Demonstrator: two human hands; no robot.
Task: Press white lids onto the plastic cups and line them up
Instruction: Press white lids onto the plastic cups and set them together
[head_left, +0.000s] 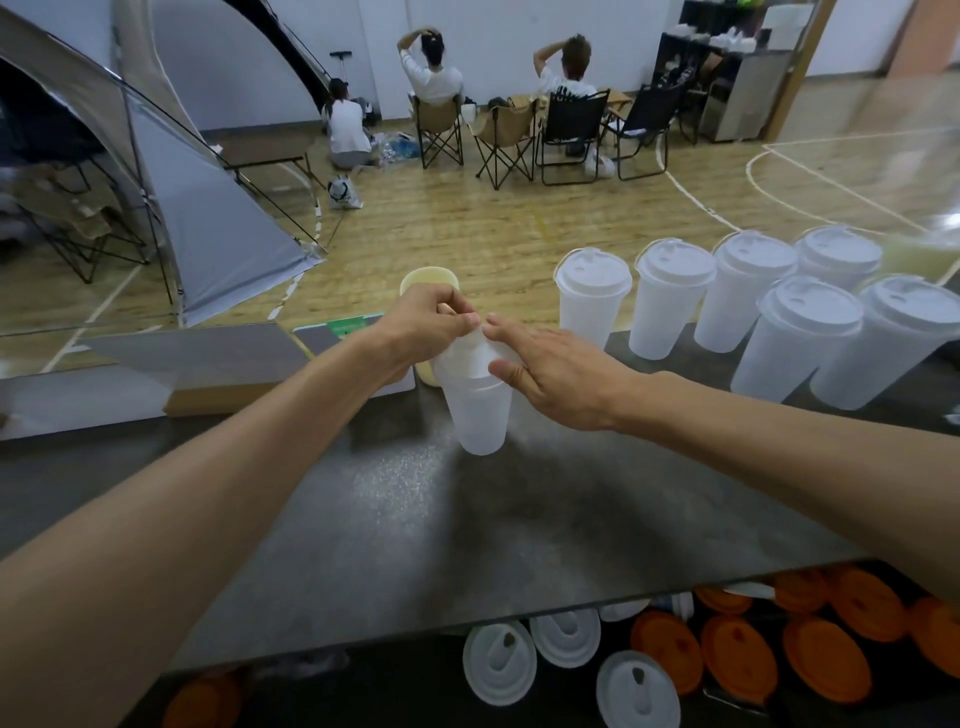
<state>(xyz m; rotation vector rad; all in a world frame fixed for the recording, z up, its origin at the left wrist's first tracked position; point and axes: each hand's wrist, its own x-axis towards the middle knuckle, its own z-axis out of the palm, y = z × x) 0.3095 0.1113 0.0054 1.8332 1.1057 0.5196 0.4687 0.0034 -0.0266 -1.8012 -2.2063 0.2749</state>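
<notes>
**Cup stack upright betw. both hands, top cup about to come off**

The stack (480, 410) stands upright on the counter (467, 519), dead centre, long axis vertical w/ a slight lean toward the camera. Looks like two nested cups; upper rim is hidden behind the fingers.

L hand (421, 325) is closed in a pinch on the top rim from the left. Whether a lid is already under those fingers, can't tell. R hand (561, 374) sits just right of the stack, fingers spread and mostly flat, thumb touching the side wall, index tip at the rim. It grips nothing firmly.

Both hands equally near; L is on top, R at the side. So the coming move prob. runs along the vertical axis: pull or press, w/ R steadying.

Lidded cups (670, 301), six of them, stand well to the right in two rows. Spare white lids (498, 665) lie below the counter's near edge, beside orange lids (737, 660).
</notes>
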